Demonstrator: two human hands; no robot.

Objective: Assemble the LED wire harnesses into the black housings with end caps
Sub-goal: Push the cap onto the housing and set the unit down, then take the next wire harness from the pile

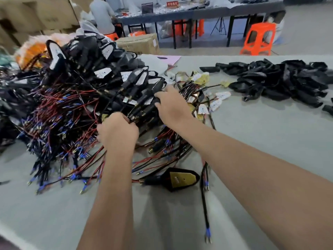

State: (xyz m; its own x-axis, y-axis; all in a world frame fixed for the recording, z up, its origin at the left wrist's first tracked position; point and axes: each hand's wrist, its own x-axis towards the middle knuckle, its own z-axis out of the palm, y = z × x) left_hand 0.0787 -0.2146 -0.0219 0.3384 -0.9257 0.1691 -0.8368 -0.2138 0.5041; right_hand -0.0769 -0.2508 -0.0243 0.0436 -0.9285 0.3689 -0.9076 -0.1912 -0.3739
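Note:
A big heap of assembled black housings with red and black wires (72, 98) covers the left of the grey table. My left hand (117, 131) is curled into the heap's near edge, gripping black housings and wires. My right hand (173, 107) reaches onto the heap's right side, its fingers bent over a black housing there. One assembled housing with a gold plate (178, 178) lies alone in front of the heap. Loose LED wire harnesses with white and yellow boards (203, 92) lie right of my right hand. Empty black housings (281, 82) are piled at the far right.
A loose black wire with blue terminals (205, 204) trails toward the table's near edge. A pink paper (171, 59) lies at the back. Beyond the table stand cardboard boxes (140, 43), orange stools (259, 38), another workbench and a seated person (102, 15).

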